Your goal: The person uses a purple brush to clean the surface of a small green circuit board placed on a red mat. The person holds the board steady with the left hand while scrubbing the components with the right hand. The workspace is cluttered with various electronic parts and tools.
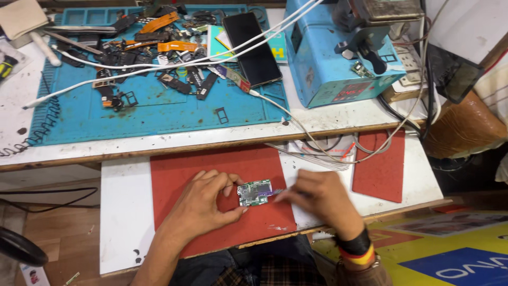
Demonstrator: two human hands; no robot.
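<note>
I see my left hand (209,204) pinching the small circuit board (254,192) flat on the red mat (174,175), my right hand (317,197) at 3 o'clock closed on a thin tool, probing its edge; next needs steady prying, I judge.

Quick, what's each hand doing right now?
Left hand: closed on the edges of the small green circuit board, pinning it to the red mat.
Right hand: closed around a thin tool touching the board.

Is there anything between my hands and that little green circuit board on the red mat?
Nothing visible. The left hand already pinches the circuit board on the red mat, and the right hand touches its right edge with a thin tool.
</note>
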